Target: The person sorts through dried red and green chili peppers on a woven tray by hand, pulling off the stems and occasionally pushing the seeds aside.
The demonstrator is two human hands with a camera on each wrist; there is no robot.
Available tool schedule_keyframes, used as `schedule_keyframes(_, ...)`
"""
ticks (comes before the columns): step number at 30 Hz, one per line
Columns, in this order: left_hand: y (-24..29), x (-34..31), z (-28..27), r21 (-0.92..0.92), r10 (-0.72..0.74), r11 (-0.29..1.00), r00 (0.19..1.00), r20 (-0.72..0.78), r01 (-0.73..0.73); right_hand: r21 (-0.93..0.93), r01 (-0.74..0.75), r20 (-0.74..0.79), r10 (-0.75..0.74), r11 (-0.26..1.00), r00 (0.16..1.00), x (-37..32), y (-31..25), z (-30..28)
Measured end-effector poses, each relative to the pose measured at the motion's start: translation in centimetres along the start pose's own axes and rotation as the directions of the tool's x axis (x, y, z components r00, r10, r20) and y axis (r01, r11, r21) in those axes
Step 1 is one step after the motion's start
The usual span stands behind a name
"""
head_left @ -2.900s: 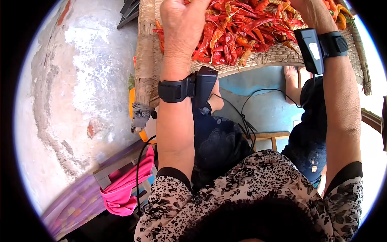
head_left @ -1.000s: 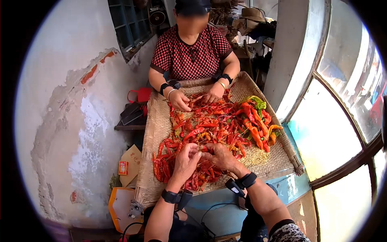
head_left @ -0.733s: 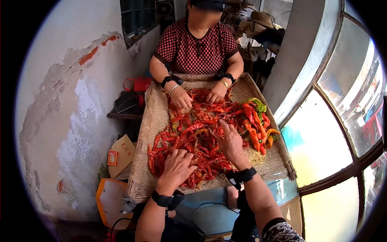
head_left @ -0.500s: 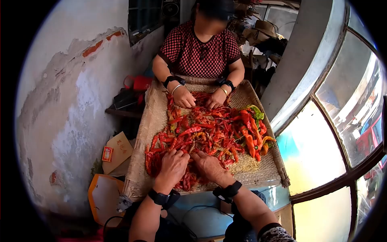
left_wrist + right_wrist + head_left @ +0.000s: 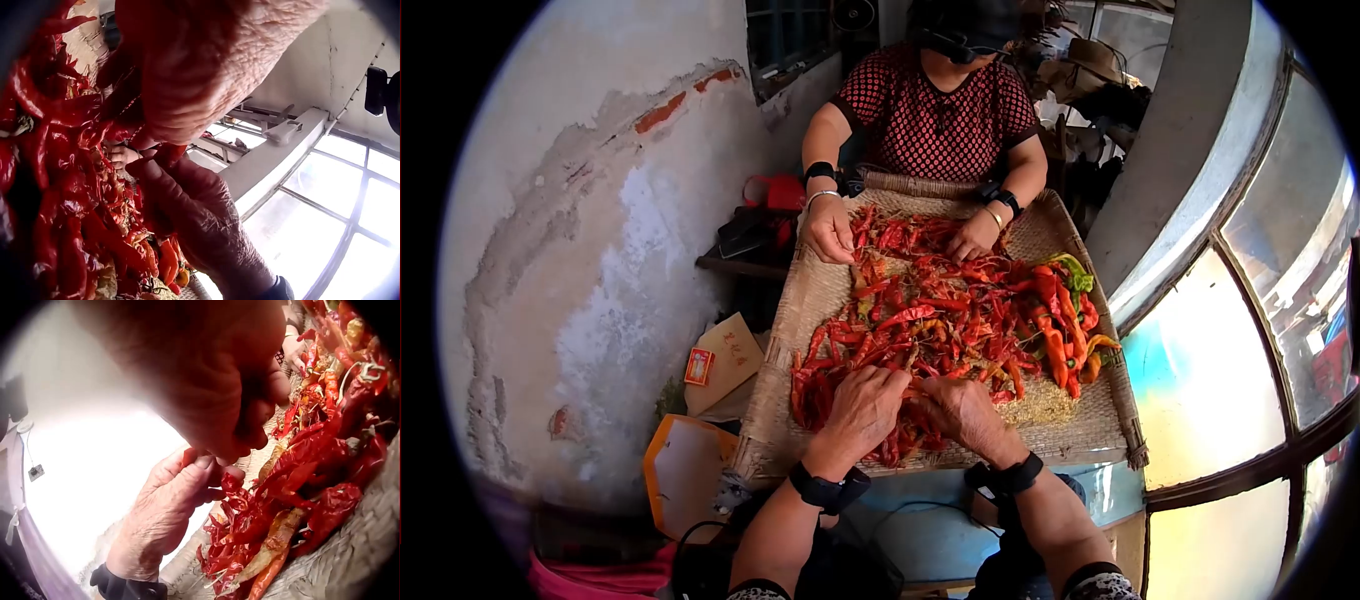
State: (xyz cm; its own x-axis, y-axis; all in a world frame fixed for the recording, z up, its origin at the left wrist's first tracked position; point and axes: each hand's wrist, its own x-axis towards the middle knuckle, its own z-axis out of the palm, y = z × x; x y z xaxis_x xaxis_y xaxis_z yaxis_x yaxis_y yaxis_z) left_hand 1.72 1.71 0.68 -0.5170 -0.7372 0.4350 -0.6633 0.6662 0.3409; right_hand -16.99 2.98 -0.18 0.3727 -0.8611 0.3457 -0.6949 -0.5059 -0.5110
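Dried red chilies (image 5: 890,330) lie heaped on a woven tray (image 5: 775,400). Over the heap's near part, the left hand (image 5: 862,410) and right hand (image 5: 970,412) meet fingertip to fingertip. In the left wrist view, a small red chili (image 5: 171,152) sits between the left hand (image 5: 206,69) and right hand (image 5: 203,215), pinched by both. The right wrist view shows a red bit (image 5: 188,456) at the fingertips of the left hand (image 5: 164,515), against the right hand (image 5: 194,375). Curled fingers cover most of that chili.
A person in a patterned top (image 5: 945,120) sits opposite, both hands at the tray's far part. Fresher orange and green peppers (image 5: 1055,325) lie on the right. Left stand a plastered wall (image 5: 610,250) and an orange-edged box (image 5: 690,470); windows (image 5: 1210,360) are at right.
From being spread apart over the heap, both hands have come together at its near part. The opposite person's hand on the view's left has moved to the tray's left side.
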Motion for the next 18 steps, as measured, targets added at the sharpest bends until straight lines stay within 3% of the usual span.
schedule_keyframes(2, -0.1, 0.0, -0.4, 0.003, -0.026, 1.0, 1.0, -0.002, 0.026, -0.153, 0.006, 0.095, 0.009, 0.988, 0.995, -0.1, -0.2, -0.5)
schedule_keyframes(6, -1.3, 0.2, -1.1, 0.047, -0.118, 0.992, 0.993, -0.008, 0.118, -0.111, 0.031, 0.085, -0.022, 0.993, 0.996, -0.5, 2.2, -1.2)
schedule_keyframes(8, -1.6, 0.1, -1.3, 0.183, -0.206, 0.962, 0.979, -0.007, 0.203, -0.143, -0.031, -0.17, 0.006, 0.989, 0.985, 0.1, 3.5, -2.1)
schedule_keyframes(10, -2.4, -0.4, -1.4, 0.252, -0.255, 0.937, 0.967, 0.015, 0.243, -0.058, -0.34, -0.345, 0.301, 0.939, 0.889, 0.9, 4.0, -3.6)
schedule_keyframes(12, -3.1, -0.7, -1.4, 0.323, -0.305, 0.904, 0.952, 0.029, 0.28, -0.081, -0.452, -0.468, 0.367, 0.888, 0.804, 1.2, 5.4, -4.0)
schedule_keyframes(14, -3.6, -0.8, -1.4, 0.298, -0.459, 0.86, 0.884, 0.096, 0.414, -0.051, -0.463, -0.45, 0.394, 0.885, 0.802, 1.0, 5.7, -3.5)
schedule_keyframes(16, -3.9, -0.7, -0.7, 0.319, -0.418, 0.87, 0.906, 0.073, 0.376, -0.08, -0.213, -0.157, 0.199, 0.974, 0.967, 0.2, 5.4, -1.9)
schedule_keyframes(18, -3.9, 0.0, -0.5, 0.312, -0.394, 0.892, 0.901, 0.182, 0.327, -0.121, 0.008, -0.023, -0.011, 0.993, 1.0, -0.4, 4.0, 0.3)
